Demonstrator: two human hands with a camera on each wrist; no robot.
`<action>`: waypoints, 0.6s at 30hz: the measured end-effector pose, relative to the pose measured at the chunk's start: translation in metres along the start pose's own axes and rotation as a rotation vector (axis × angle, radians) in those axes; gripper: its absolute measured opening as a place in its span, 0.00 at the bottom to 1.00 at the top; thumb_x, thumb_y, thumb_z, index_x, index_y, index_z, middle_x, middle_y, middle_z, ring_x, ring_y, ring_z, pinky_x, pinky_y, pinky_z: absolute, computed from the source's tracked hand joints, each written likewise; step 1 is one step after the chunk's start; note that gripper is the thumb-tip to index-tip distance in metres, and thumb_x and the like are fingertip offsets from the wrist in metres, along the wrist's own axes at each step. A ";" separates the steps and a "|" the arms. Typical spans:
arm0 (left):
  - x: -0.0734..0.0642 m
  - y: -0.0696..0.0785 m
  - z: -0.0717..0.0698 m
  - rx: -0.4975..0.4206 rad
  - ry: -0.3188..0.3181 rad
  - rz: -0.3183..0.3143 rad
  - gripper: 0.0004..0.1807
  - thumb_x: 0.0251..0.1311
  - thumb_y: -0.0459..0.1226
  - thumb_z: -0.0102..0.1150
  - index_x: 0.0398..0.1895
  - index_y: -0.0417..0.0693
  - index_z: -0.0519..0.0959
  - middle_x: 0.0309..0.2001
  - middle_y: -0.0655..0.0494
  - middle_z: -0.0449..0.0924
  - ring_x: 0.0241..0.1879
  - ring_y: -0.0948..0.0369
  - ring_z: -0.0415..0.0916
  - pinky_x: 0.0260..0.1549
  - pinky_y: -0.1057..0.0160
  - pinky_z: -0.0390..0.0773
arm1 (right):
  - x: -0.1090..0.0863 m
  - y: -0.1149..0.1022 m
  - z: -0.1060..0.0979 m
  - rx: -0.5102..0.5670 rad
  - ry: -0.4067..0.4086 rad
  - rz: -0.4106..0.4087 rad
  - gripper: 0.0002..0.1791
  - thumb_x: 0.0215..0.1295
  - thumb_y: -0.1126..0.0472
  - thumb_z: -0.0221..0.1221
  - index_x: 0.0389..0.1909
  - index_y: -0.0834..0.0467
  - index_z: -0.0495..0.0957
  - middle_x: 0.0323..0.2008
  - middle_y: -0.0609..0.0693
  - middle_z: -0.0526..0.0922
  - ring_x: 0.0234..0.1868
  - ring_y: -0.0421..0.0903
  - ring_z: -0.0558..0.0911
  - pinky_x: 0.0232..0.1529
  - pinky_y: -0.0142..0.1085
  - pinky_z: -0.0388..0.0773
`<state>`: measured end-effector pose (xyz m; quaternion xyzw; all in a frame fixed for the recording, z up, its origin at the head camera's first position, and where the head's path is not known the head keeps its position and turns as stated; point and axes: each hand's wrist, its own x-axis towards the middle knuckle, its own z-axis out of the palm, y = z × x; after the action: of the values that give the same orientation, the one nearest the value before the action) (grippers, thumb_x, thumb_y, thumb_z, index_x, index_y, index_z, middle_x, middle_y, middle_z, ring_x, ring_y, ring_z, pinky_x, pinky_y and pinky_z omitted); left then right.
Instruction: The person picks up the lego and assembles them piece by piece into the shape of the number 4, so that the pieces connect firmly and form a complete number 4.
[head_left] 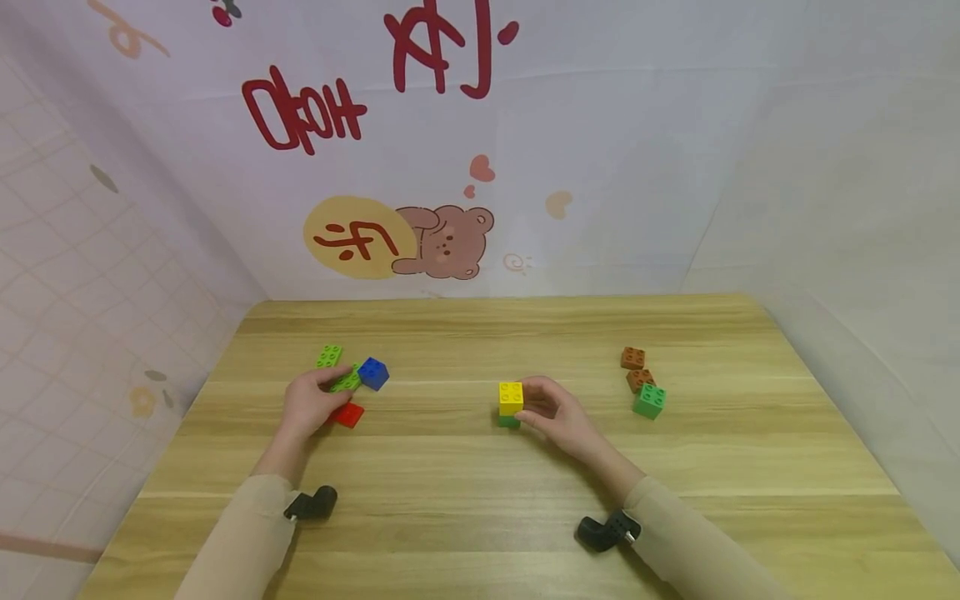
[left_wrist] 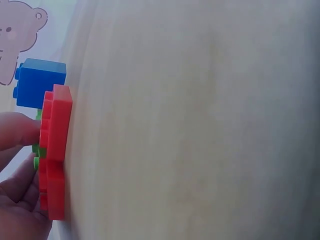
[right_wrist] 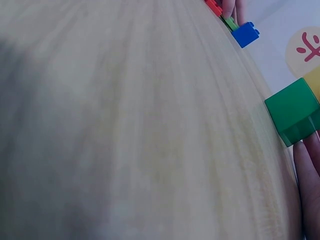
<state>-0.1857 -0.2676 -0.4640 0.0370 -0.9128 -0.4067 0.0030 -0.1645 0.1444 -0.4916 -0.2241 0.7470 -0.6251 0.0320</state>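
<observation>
My left hand [head_left: 311,402] is at the left of the table, its thumb and fingers pinching a light-green brick [head_left: 347,380]. A blue brick [head_left: 373,373] sits right beside that brick. Close under the thumb lie low red bricks [head_left: 350,415], partly covered by the hand; the left wrist view shows two red pieces [left_wrist: 60,125] end to end. Near the middle, my right hand [head_left: 558,419] grips a stack from its right side: a yellow brick [head_left: 511,395] on top of a green brick [head_left: 509,422]. The right wrist view shows the green brick's side close above the tabletop.
Another light-green brick [head_left: 328,357] lies just beyond the left hand. At the right are two brown bricks [head_left: 633,358] and a separate green brick [head_left: 649,402]. The wooden table [head_left: 450,500] ends at a printed cloth wall [head_left: 600,250] at the back.
</observation>
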 end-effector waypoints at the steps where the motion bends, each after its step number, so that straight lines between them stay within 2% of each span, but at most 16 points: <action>1: 0.000 0.000 -0.001 -0.001 -0.002 -0.005 0.25 0.59 0.32 0.65 0.62 0.40 0.78 0.62 0.33 0.72 0.62 0.39 0.67 0.59 0.42 0.67 | 0.000 0.001 0.000 0.002 0.000 0.000 0.22 0.61 0.77 0.62 0.57 0.70 0.72 0.52 0.66 0.79 0.54 0.63 0.78 0.56 0.54 0.75; 4: -0.001 0.000 -0.003 -0.008 0.001 -0.021 0.25 0.59 0.32 0.65 0.62 0.41 0.78 0.62 0.33 0.72 0.59 0.40 0.68 0.57 0.44 0.69 | 0.000 0.003 -0.001 0.013 -0.001 0.003 0.22 0.62 0.73 0.64 0.57 0.68 0.73 0.52 0.63 0.79 0.54 0.60 0.79 0.57 0.50 0.76; 8: -0.004 0.001 -0.008 -0.004 0.018 -0.026 0.25 0.58 0.32 0.65 0.61 0.42 0.79 0.60 0.34 0.73 0.53 0.43 0.71 0.49 0.51 0.71 | 0.000 0.005 -0.001 0.022 -0.005 -0.002 0.22 0.62 0.71 0.65 0.56 0.66 0.74 0.52 0.61 0.80 0.54 0.58 0.79 0.56 0.46 0.76; 18: -0.011 0.009 -0.015 -0.047 0.046 -0.020 0.25 0.57 0.32 0.65 0.60 0.43 0.79 0.58 0.37 0.76 0.49 0.47 0.71 0.40 0.63 0.73 | 0.000 0.007 -0.001 0.032 -0.006 -0.015 0.22 0.62 0.72 0.64 0.56 0.67 0.73 0.52 0.63 0.80 0.54 0.59 0.79 0.56 0.48 0.76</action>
<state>-0.1751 -0.2722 -0.4472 0.0555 -0.9023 -0.4270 0.0210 -0.1670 0.1462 -0.4976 -0.2310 0.7350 -0.6367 0.0332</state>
